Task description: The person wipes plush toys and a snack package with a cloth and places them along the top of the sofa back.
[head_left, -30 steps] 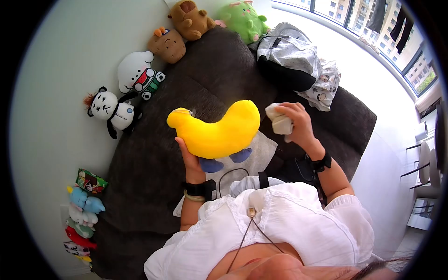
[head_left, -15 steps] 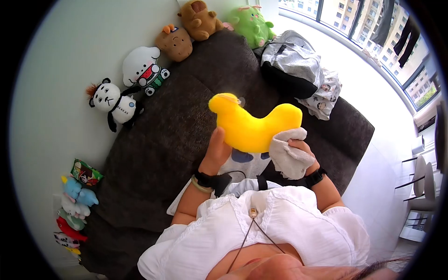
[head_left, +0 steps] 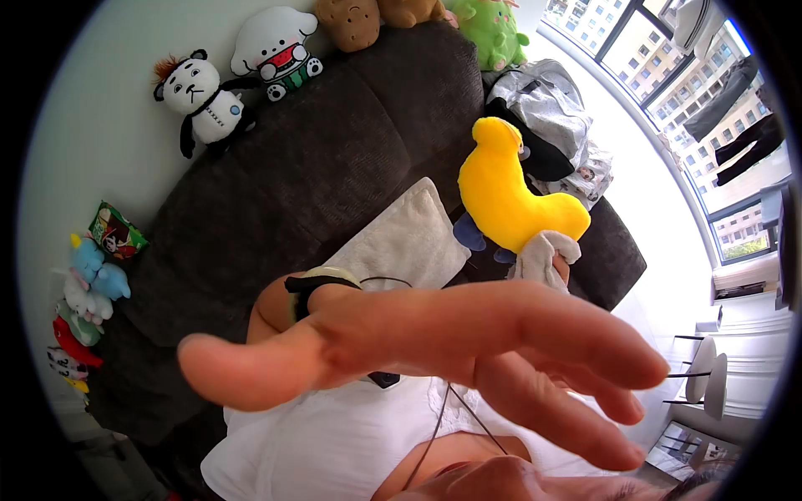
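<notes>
Over the sofa (head_left: 334,108): I've got the yellow toy (head_left: 518,200) up at the right, curved and tilted, blue feet (head_left: 470,232) towards the pale cushion (head_left: 418,221); whether its back touches the bag (head_left: 551,104) I can't tell from here.
Cloth (head_left: 543,252): bunched up against the toy's lower end, right at the edge of what I can see past the nearer hand.
Right hand (head_left: 563,269): mostly hidden from me; the bit showing is curled behind the cloth, grasping it, and the toy looks borne by that same grip.
Left hand (head_left: 434,334): huge, right up at my lens! Fingers spread and loosely bent, thumb out, nothing held, apart from the toy.
Toy and cloth: I judge this a one-handed hold, both in the right, the left free.
Lens: next move calls, I'd say, for a steady right grip, with the left clear of my view before it takes any hold; a slack grip could let the toy tip.
</notes>
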Motion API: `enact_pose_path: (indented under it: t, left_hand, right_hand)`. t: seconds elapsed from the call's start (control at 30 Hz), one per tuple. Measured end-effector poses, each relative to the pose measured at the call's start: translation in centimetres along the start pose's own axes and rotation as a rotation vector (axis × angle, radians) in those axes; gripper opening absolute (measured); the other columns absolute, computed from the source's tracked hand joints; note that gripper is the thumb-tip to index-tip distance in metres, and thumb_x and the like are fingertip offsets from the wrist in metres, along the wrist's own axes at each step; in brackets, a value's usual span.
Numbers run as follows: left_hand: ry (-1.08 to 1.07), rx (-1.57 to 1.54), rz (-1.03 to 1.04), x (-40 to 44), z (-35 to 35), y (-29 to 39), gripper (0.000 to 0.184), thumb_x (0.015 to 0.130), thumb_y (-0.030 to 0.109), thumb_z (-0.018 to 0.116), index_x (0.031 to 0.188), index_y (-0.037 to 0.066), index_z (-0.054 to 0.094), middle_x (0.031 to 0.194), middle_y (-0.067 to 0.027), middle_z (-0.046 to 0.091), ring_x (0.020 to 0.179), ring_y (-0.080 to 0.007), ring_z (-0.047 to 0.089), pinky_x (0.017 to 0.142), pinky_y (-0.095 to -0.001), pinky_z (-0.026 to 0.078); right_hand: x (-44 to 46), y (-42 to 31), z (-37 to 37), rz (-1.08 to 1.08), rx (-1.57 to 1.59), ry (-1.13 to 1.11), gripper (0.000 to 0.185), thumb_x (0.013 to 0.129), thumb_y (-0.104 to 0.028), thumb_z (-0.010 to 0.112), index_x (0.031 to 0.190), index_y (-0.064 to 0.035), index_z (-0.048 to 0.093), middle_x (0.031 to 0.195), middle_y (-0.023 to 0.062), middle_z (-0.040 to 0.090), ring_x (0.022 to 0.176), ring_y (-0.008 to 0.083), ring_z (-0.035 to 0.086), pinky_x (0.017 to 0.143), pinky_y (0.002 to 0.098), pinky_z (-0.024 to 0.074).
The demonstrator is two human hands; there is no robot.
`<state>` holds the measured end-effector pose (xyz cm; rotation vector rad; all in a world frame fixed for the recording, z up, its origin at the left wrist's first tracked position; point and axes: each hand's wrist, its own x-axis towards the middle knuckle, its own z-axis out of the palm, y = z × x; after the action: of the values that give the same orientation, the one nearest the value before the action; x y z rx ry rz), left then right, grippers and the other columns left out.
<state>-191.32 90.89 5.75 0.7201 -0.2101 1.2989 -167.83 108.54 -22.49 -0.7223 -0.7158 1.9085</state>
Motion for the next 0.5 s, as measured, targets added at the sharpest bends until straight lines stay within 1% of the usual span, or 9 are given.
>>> enact_pose_path:
  t: [0.1, 0.3, 0.5]
  left_hand:
    - [-0.066, 0.009, 0.040, -0.1, 0.0, -0.2, 0.133, 0.073, 0.093, 0.043, 0.142, -0.019, 0.028, 0.128, -0.0357, 0.055, 0.115, -0.0357, 0.058, 0.095, -0.0452, 0.042]
    - [-0.194, 0.080, 0.193, -0.2, -1.1, -0.7, 0.126, 0.079, 0.088, 0.043, 0.140, -0.021, 0.028, 0.120, -0.0326, 0.059, 0.100, -0.0311, 0.062, 0.081, -0.0396, 0.046]
    - [-0.334, 0.176, 0.337, 0.6, -3.1, -1.8, 0.118, 0.085, 0.082, 0.043, 0.138, -0.023, 0.029, 0.112, -0.0294, 0.062, 0.086, -0.0265, 0.066, 0.066, -0.0340, 0.050]
  right_hand:
    - [-0.4, 0.3, 0.5, 0.008, 0.001, 0.006, 0.033, 0.090, -0.022, 0.067, 0.119, -0.0067, 0.063, 0.109, 0.0106, 0.069, 0.097, 0.0252, 0.068, 0.089, 0.0362, 0.0559]
    - [-1.0, 2.5, 3.2, 0.056, 0.003, -0.025, 0.034, 0.090, -0.022, 0.067, 0.120, -0.0066, 0.063, 0.109, 0.0107, 0.069, 0.097, 0.0254, 0.068, 0.090, 0.0363, 0.0558]
    - [-0.1, 0.3, 1.1, 0.067, -0.015, -0.043, 0.034, 0.090, -0.022, 0.067, 0.120, -0.0064, 0.062, 0.109, 0.0107, 0.069, 0.097, 0.0255, 0.068, 0.090, 0.0363, 0.0557]
